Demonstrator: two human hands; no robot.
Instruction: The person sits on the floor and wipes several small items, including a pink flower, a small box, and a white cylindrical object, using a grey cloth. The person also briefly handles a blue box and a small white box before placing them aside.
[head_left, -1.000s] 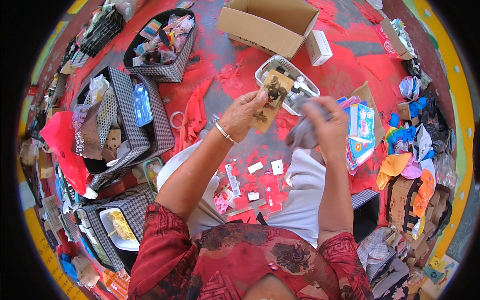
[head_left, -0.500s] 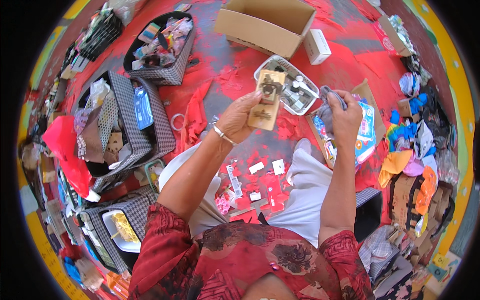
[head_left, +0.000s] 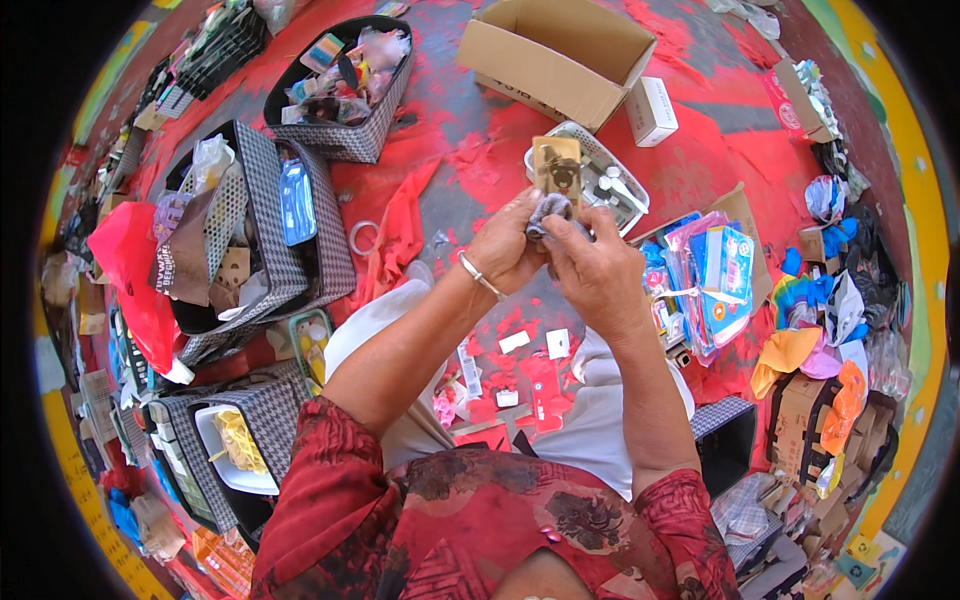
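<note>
My left hand [head_left: 503, 246] is closed on a flat tan rectangular case [head_left: 556, 165] with a dark picture on its face, held up in front of me. My right hand [head_left: 597, 268] pinches a crumpled grey cloth [head_left: 551, 210] and presses it on the lower part of the case. Both hands meet there, and the fingers and cloth cover that end. Just beyond the case stands a white basket [head_left: 577, 129] with small grey and white items [head_left: 612, 187] inside, partly hidden by the case.
Beyond the basket are an open cardboard box [head_left: 540, 65] and a small white box [head_left: 652, 112]. Checkered bins [head_left: 345, 143] full of goods stand to the left. Plastic-wrapped packs [head_left: 722, 280] sit in a carton at right. Paper scraps [head_left: 514, 342] lie between my legs.
My right hand has come left from over the carton, bringing the grey cloth onto the case. The case has tilted more upright, and its lower part is now covered.
</note>
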